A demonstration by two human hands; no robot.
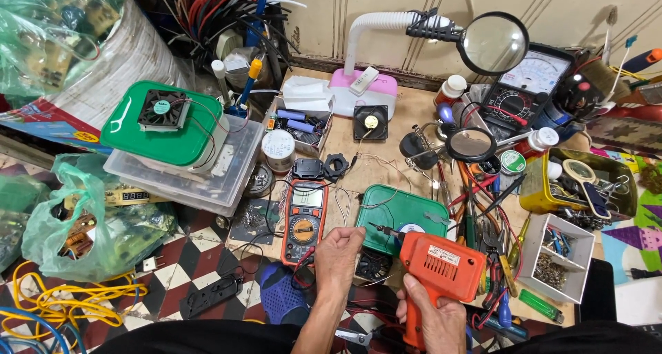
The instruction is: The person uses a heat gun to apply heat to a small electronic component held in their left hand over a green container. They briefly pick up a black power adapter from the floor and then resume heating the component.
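The right hand (433, 317) is closed tight around the grip of an orange soldering gun (438, 270), fingers wrapped round the handle at the lower middle of the view. The gun's body points up and to the left, and its thin dark tip (383, 230) lies over the near edge of a green lid (400, 213) on the workbench.

The left hand (338, 252) is curled into a loose fist just left of the gun, knuckles up. It rests by the lower end of an orange multimeter (304, 220) and seems to pinch something small beneath it; I cannot tell what. A small black fan (374, 265) sits between the two hands, partly hidden under the gun. Red and black test leads (301, 268) trail below the meter.
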